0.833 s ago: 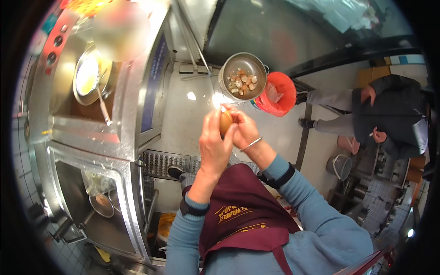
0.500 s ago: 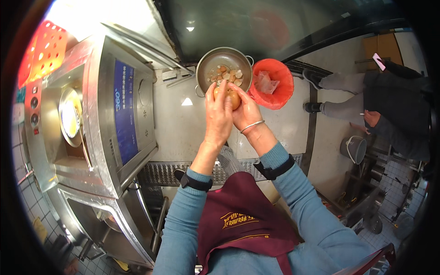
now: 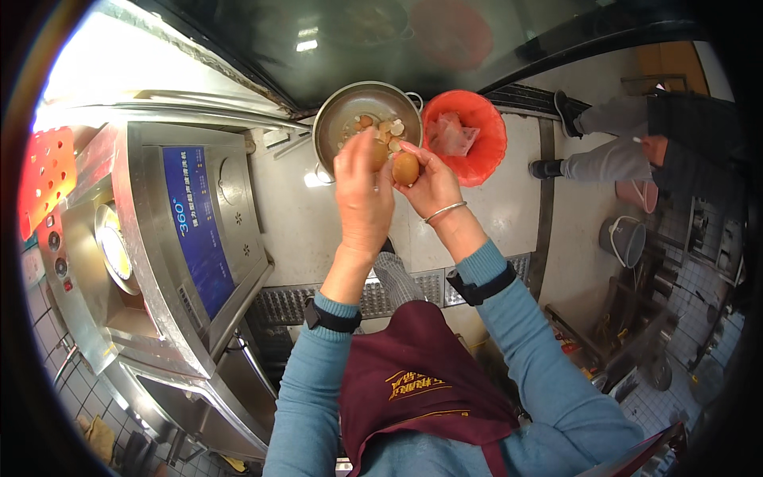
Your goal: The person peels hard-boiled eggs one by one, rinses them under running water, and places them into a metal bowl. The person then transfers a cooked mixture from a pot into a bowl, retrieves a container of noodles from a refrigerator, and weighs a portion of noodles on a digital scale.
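My right hand (image 3: 433, 179) is closed on a brown egg (image 3: 406, 168), holding it up between thumb and fingers. Beside it, my left hand (image 3: 362, 191) is curled around a second, tan egg (image 3: 379, 156); this hand is slightly smeared by motion and its fingers partly hide that egg. Both hands are just above the near rim of a round metal pot (image 3: 327, 119) with loop handles. Pieces of brown and white eggshell (image 3: 385, 127) lie in the bottom of the pot.
Right of the pot is a red bin (image 3: 494, 151) with clear plastic inside. A steel machine (image 3: 238, 207) with a blue panel stands at my left. On the right a person (image 3: 628, 143) stands near a grey bucket (image 3: 624, 240). A metal grating (image 3: 318, 300) crosses the floor.
My hands have moved apart slightly, so the two eggs now show separately. My left hand has lifted its fingers over the pot. The view has shifted a little.
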A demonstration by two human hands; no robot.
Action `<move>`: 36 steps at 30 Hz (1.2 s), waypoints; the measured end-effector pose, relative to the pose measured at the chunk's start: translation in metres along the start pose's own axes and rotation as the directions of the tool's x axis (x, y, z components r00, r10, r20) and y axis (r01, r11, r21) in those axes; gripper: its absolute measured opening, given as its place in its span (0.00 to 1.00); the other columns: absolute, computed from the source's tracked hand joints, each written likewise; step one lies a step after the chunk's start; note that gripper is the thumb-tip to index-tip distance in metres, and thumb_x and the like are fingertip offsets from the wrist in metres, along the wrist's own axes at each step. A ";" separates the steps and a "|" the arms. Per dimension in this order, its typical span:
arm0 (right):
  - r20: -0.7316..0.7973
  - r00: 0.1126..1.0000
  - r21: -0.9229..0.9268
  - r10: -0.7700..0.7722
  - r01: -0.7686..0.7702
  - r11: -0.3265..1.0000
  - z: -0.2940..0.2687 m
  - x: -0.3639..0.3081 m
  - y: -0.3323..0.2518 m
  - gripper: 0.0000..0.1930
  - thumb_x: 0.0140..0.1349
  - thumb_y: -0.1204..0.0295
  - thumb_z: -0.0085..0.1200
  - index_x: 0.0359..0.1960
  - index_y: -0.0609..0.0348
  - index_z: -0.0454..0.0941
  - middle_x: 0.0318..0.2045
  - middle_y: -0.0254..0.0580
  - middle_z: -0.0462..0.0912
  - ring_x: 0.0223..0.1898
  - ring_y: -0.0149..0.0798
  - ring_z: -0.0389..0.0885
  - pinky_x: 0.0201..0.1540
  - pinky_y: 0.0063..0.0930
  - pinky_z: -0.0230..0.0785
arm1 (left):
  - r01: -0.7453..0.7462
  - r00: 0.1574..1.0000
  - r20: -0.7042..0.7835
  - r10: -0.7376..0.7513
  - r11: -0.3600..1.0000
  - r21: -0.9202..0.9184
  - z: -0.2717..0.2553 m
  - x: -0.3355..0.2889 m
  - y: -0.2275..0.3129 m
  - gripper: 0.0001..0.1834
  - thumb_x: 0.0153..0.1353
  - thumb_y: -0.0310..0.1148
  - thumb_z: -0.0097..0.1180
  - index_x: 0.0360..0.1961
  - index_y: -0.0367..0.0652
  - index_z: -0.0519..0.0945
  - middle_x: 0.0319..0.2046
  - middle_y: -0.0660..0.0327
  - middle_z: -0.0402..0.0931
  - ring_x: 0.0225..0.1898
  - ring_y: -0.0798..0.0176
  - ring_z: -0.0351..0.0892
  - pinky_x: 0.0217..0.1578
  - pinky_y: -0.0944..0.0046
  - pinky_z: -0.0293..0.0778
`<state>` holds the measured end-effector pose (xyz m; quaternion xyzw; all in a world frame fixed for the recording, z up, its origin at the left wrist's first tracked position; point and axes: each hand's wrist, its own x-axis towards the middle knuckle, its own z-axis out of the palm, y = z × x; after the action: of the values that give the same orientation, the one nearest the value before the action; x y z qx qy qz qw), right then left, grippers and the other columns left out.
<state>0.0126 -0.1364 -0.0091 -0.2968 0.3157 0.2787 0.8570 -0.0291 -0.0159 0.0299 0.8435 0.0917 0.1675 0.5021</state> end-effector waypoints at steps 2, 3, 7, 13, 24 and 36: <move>0.042 0.997 -0.010 -0.065 0.065 0.998 0.001 0.005 -0.003 0.17 0.70 0.70 0.43 0.55 0.66 0.72 0.52 0.44 0.76 0.54 0.40 0.74 0.57 0.42 0.70 | -0.214 0.964 0.182 0.192 0.971 0.110 0.005 0.006 -0.002 0.25 0.57 0.19 0.55 0.58 0.40 0.72 0.54 0.50 0.71 0.51 0.42 0.74 0.52 0.53 0.73; 0.013 0.996 -0.034 -0.087 0.087 0.996 0.003 0.009 -0.001 0.18 0.71 0.70 0.42 0.57 0.67 0.71 0.55 0.45 0.74 0.57 0.40 0.73 0.60 0.43 0.68 | -0.102 0.989 0.112 0.095 0.993 0.057 0.008 0.008 -0.003 0.25 0.57 0.20 0.56 0.58 0.40 0.72 0.53 0.50 0.71 0.51 0.43 0.74 0.52 0.53 0.73; 0.086 0.996 -0.051 -0.035 0.040 0.998 0.000 0.011 -0.011 0.17 0.70 0.72 0.43 0.57 0.68 0.71 0.55 0.46 0.74 0.58 0.42 0.72 0.62 0.41 0.68 | 0.111 0.989 -0.090 -0.120 0.989 -0.102 0.009 0.021 -0.010 0.24 0.56 0.22 0.60 0.55 0.38 0.72 0.50 0.48 0.69 0.52 0.44 0.73 0.51 0.53 0.73; 0.145 0.986 -0.068 -0.085 0.095 0.993 -0.001 0.023 -0.013 0.15 0.70 0.69 0.49 0.54 0.64 0.72 0.52 0.45 0.75 0.55 0.42 0.74 0.60 0.42 0.70 | 0.090 0.994 0.056 -0.089 0.996 -0.012 0.020 0.020 -0.010 0.25 0.58 0.24 0.60 0.57 0.39 0.70 0.50 0.47 0.67 0.53 0.46 0.71 0.52 0.53 0.72; 0.158 0.986 0.021 -0.046 0.043 0.999 -0.006 0.022 -0.014 0.21 0.72 0.62 0.44 0.58 0.65 0.70 0.58 0.48 0.72 0.59 0.45 0.71 0.63 0.46 0.65 | 0.365 0.931 0.088 -0.355 0.879 -0.305 0.021 0.017 -0.023 0.28 0.59 0.20 0.57 0.61 0.34 0.68 0.56 0.45 0.71 0.58 0.46 0.71 0.57 0.54 0.70; 0.060 0.996 -0.130 -0.068 0.075 0.989 -0.005 0.015 -0.002 0.19 0.70 0.70 0.46 0.61 0.61 0.70 0.55 0.40 0.74 0.54 0.36 0.73 0.59 0.42 0.69 | -0.079 0.992 0.102 0.068 0.992 0.102 0.015 0.016 -0.014 0.28 0.55 0.18 0.58 0.59 0.41 0.72 0.60 0.51 0.69 0.57 0.44 0.71 0.56 0.54 0.72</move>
<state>0.0220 -0.1367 -0.0219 -0.3564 0.2620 0.2763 0.8532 -0.0083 -0.0162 0.0144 0.8790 0.0445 0.1390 0.4539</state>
